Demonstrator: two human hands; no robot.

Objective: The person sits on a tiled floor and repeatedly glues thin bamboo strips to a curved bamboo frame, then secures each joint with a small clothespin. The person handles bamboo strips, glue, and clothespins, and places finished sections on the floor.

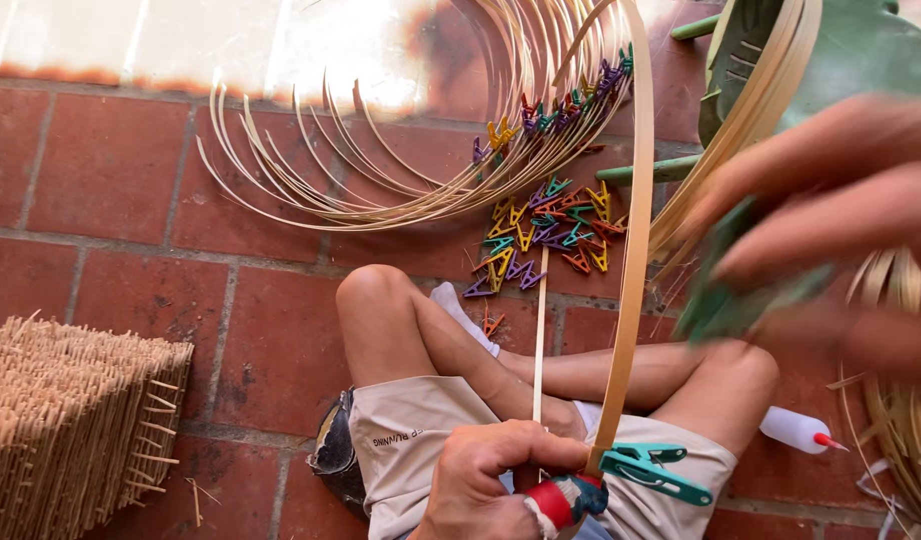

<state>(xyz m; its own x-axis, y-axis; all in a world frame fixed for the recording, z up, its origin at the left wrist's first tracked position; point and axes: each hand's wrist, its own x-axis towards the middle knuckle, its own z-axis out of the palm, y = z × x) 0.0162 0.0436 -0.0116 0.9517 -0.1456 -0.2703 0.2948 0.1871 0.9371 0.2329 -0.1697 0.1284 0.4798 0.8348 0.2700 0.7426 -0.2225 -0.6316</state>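
My left hand (485,480) grips the lower end of a bent bamboo strip (635,250) above my crossed legs; its index fingertip is wrapped in red and dark tape. A teal plastic clip (652,470) pinches the strip just right of that hand. A thinner straight strip (540,330) stands beside it. My right hand (830,215), blurred and close to the camera at the right, pinches a green clip (725,300). A heap of small coloured clips (550,235) lies on the brick floor beyond my knees.
Curved bamboo strips (380,190) held with coloured clips fan out over the red brick floor. A block of bundled thin sticks (70,420) sits at left. A white squeeze bottle with a red tip (798,430) lies by my right knee. Woven bamboo work (900,420) fills the right edge.
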